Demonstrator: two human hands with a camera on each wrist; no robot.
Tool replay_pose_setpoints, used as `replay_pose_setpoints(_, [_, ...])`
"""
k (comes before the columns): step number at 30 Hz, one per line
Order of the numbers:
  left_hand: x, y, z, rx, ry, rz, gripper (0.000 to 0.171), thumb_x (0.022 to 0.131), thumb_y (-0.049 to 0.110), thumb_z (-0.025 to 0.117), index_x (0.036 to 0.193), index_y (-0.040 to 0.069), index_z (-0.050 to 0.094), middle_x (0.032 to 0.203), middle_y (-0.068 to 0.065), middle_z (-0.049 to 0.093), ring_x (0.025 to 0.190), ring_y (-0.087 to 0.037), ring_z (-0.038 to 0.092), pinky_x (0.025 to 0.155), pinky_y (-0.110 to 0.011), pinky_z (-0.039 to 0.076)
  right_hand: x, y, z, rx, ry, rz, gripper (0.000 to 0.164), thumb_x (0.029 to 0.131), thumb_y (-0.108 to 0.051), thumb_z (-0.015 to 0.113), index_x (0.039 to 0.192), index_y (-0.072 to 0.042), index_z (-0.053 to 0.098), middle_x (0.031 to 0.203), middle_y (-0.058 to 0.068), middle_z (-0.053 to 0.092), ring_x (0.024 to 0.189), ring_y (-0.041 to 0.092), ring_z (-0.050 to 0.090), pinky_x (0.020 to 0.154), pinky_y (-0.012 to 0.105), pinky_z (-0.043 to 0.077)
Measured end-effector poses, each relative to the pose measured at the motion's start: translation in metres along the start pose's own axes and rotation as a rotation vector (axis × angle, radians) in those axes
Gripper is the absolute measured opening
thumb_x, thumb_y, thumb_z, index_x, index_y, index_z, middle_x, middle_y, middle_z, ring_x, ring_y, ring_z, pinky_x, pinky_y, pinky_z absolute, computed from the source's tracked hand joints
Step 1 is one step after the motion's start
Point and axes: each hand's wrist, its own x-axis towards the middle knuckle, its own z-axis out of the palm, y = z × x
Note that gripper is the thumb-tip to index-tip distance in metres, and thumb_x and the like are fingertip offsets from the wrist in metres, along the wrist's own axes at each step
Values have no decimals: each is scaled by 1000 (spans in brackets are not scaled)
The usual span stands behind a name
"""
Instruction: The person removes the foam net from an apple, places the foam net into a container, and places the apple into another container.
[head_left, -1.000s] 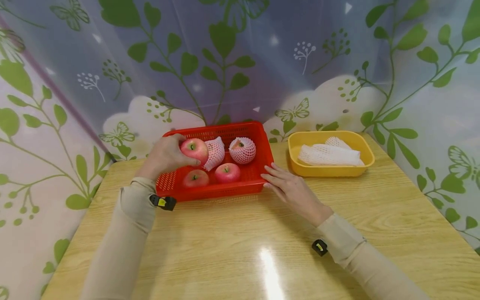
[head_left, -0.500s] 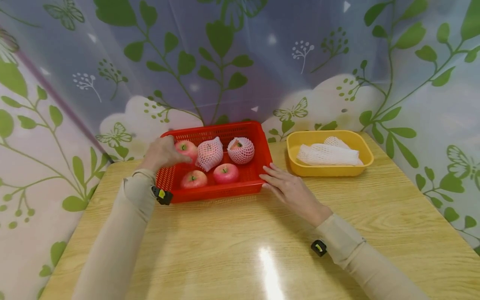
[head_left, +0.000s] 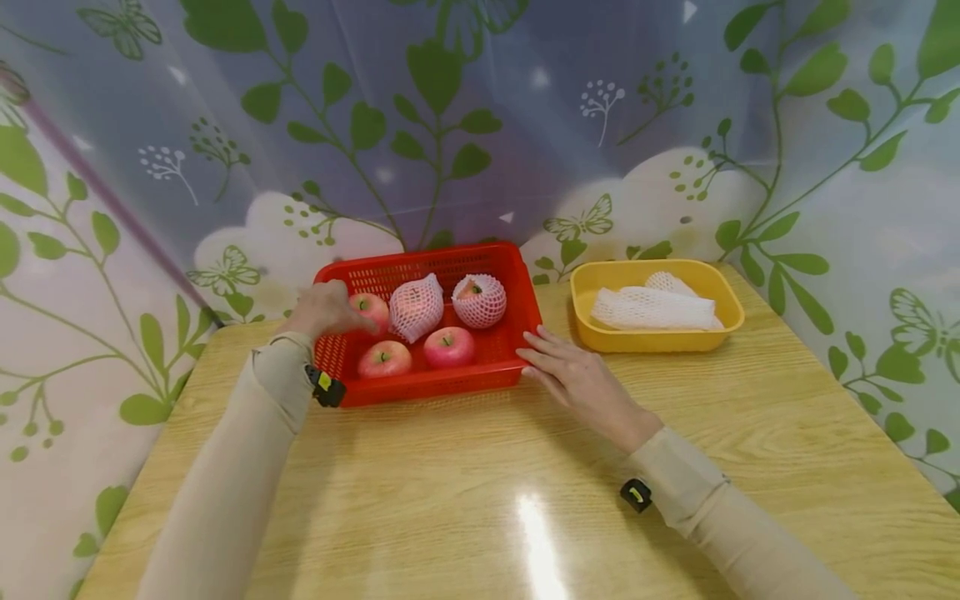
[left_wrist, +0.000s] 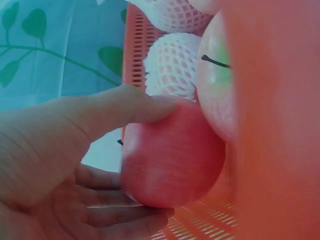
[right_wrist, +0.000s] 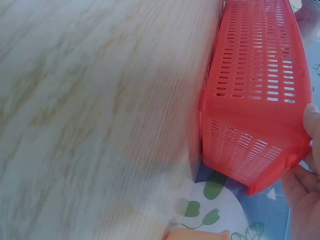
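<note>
Holding, left side: left hand point(head_left: 321, 312) has bare apple 1 point(head_left: 370, 313) between thumb and fingers point(left_wrist: 132, 220); thumb across the skin, fingers bent along the opposite side, gap about as wide as the fruit.
Bare apple 1, position: at the left fingers, inside the red basket point(head_left: 435, 385) near its left end; contact with basket floor, cannot tell.
Right side: right hand point(head_left: 577, 387) touches the basket's near right corner; fingers straight and slightly spread in head view.
Bare apple 2 point(head_left: 385, 361): in basket, on the person's side of the left fingers.
Bare apple 3 point(head_left: 449, 347): in basket, right of bare apple 2, between the left and right fingers.
Netted apple 1 point(head_left: 417, 307): in basket, to the right of the left fingers, just beside bare apple 1.
Netted apple 2 point(head_left: 480, 301): farther right of the left fingers; left of and beyond the right fingers.
Yellow tray point(head_left: 660, 342): right of and beyond the right fingers; white foam nets point(head_left: 654, 308) lie inside.
Table point(head_left: 420, 500): wood-grained, beneath basket and tray.
Backdrop point(head_left: 300, 167): leaf-patterned, beyond the fingers of the 2 hands.
</note>
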Motion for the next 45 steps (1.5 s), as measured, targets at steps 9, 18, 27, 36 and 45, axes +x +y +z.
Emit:
replay_pose_setpoints(9, [1, -7, 9, -7, -130, -34, 63, 84, 41, 76, 119, -4, 50, 119, -23, 60, 104, -37, 57, 99, -51, 49, 0, 1, 0, 3, -7, 4, 41, 93, -15, 71, 132, -5, 66, 141, 19, 58, 136, 35, 52, 109, 50, 43])
replay_pose_setpoints(18, [3, -11, 16, -28, -192, -6, 65, 90, 40, 73, 123, -9, 45, 113, -20, 57, 106, -34, 54, 102, -49, 46, 0, 1, 2, 8, -2, -3, 41, 94, -17, 71, 133, -4, 65, 140, 19, 59, 135, 36, 52, 109, 50, 43])
replay_pose_setpoints(27, [6, -16, 23, -107, -236, 5, 74, 96, 34, 67, 137, -17, 31, 129, -30, 52, 118, -38, 51, 113, -52, 39, 2, 0, 0, 6, -1, 0, 40, 94, -16, 71, 132, -4, 66, 140, 19, 59, 135, 36, 53, 109, 50, 44])
replay_pose_setpoints(36, [3, -14, 22, -179, -237, 6, 85, 94, 30, 67, 146, -19, 21, 143, -33, 44, 126, -38, 47, 117, -52, 35, 2, 0, -1, -3, -13, 13, 40, 94, -17, 71, 132, -5, 66, 142, 19, 58, 136, 34, 51, 109, 50, 43])
replay_pose_setpoints(45, [-1, -12, 21, -182, -199, 29, 61, 91, 27, 69, 128, -14, 42, 114, -21, 53, 104, -33, 50, 103, -47, 45, 1, -1, -1, 2, -9, 17, 40, 94, -17, 71, 132, -5, 66, 141, 19, 58, 136, 35, 52, 109, 50, 43])
